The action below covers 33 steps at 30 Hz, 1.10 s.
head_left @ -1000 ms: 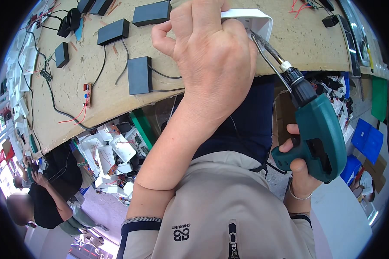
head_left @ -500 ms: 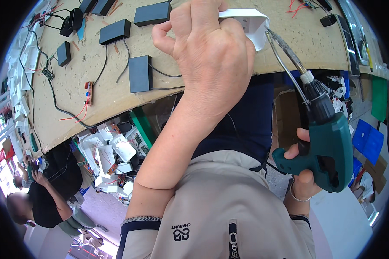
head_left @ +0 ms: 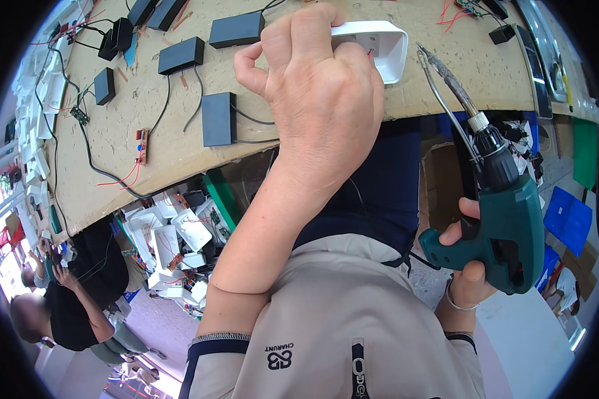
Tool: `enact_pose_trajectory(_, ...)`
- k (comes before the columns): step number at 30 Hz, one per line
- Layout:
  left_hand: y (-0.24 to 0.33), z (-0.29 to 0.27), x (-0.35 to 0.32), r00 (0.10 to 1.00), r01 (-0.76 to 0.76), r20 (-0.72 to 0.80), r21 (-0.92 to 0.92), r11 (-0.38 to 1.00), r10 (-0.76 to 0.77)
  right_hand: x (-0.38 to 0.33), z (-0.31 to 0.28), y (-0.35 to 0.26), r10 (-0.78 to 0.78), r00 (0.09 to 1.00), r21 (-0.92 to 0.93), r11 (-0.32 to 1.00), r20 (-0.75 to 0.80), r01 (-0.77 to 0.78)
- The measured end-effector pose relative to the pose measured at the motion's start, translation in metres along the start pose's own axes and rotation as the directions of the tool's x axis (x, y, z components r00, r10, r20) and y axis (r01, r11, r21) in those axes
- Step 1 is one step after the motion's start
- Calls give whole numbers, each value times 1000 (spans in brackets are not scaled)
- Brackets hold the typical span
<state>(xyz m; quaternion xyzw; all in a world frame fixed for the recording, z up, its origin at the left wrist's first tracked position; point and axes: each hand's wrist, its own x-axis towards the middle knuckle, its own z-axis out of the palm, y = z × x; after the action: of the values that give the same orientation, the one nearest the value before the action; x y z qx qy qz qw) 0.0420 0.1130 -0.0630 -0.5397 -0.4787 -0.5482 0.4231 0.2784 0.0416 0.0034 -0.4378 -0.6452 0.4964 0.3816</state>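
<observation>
My left hand (head_left: 323,100) is closed on a small white plastic case (head_left: 394,56) over the workbench. The case's open side faces me, and a bit of red wire shows inside by my fingers. My fingertips are partly hidden behind the hand. My right hand (head_left: 467,249) grips the handle of a dark green soldering gun (head_left: 512,233). Its metal tip and thin solder feed tube point up toward the case, a little to the right of it and apart from it.
Black boxes (head_left: 218,120) with cables lie on the workbench (head_left: 180,153), with a small red circuit board (head_left: 142,146) near its front edge. Below stands a heap of white cases (head_left: 173,246). At the lower left another person (head_left: 80,286) works.
The white case has shifted slightly left and down with my left hand, leaving a gap to the soldering tip. My right hand with the soldering gun has barely moved.
</observation>
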Motion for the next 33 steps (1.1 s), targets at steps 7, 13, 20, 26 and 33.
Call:
enact_pose_trajectory(7,11,-21,9,971,113,210,31,993,-117,1,-2,1,1,1000,28,1000,3,-1)
enact_pose_trajectory(13,18,-36,15,900,199,378,83,976,-216,1,-3,3,-2,1000,54,999,11,1)
enact_pose_trajectory(20,27,-50,22,771,288,547,156,945,-325,1,-5,5,-3,1000,75,997,11,2)
enact_pose_trajectory(26,27,-56,26,727,296,592,189,936,-349,1,-7,6,-16,1000,58,998,11,15)
enact_pose_trajectory(33,22,-51,24,761,244,567,203,948,-317,-1,-3,3,50,999,115,992,14,-51)
